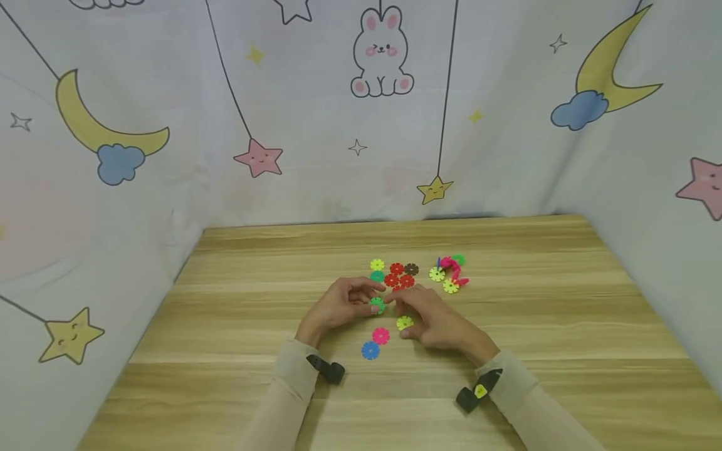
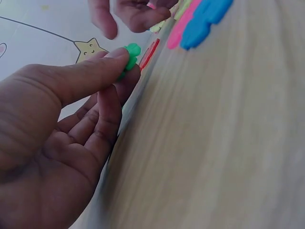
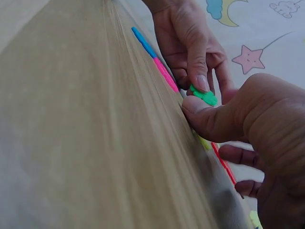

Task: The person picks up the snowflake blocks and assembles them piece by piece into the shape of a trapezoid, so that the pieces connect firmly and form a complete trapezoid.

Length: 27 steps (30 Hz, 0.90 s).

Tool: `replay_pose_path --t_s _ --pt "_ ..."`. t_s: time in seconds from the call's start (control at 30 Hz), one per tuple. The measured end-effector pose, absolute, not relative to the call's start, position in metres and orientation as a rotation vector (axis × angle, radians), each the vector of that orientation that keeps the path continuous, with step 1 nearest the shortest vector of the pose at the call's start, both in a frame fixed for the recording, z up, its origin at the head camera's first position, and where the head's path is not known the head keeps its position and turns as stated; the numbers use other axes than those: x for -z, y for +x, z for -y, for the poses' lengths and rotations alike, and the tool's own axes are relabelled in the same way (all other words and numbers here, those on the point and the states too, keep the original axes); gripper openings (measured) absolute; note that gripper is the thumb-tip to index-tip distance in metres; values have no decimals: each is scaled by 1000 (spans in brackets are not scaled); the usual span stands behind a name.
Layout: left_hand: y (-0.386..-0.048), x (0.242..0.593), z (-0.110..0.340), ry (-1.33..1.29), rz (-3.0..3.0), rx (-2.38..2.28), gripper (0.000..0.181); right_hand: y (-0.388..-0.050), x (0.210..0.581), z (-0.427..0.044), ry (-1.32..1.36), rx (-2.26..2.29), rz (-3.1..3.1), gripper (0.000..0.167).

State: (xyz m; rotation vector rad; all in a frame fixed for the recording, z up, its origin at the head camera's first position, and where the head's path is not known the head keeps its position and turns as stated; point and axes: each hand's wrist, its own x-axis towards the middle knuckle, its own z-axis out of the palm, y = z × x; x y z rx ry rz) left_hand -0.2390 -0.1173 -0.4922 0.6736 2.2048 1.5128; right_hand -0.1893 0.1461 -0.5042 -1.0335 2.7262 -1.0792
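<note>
My left hand [image 1: 338, 304] pinches a green notched disc [image 1: 377, 305] between thumb and fingers. In the left wrist view that green disc [image 2: 132, 57] sticks out past the thumb tip, just above the tabletop. Facing it, my right hand [image 1: 437, 319] holds nothing that I can see, its thumb and fingers apart. A yellow notched disc [image 1: 404, 323] lies beneath the right hand, near the thumb tip. Nearer to me, a pink disc [image 1: 380, 336] and a blue disc [image 1: 370, 350] lie flat, edge to edge.
Beyond the hands lie several red discs [image 1: 397, 269], a brown disc [image 1: 412, 269], a yellow disc [image 1: 376, 265] and a teal disc [image 1: 376, 276]. Farther right sits a cluster of joined pink pieces [image 1: 454, 268] with yellow discs. Printed cloth [image 1: 316, 188] hangs behind the wooden table [image 1: 237, 351].
</note>
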Motion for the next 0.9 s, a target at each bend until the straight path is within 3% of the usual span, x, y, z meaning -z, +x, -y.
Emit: replay_pose_path --t_s 0.27,0.57,0.9 --pt "-239 494 117 660 -2237 -1504 38 -189 501 -148 -955 1091 -2727 60" --pt "-237 493 114 555 -2235 -1608 26 -195 501 -155 -738 1611 -2486 45" --pt "-225 452 102 481 -2165 -1806 31 -196 469 -162 -468 1922 -2499 26"
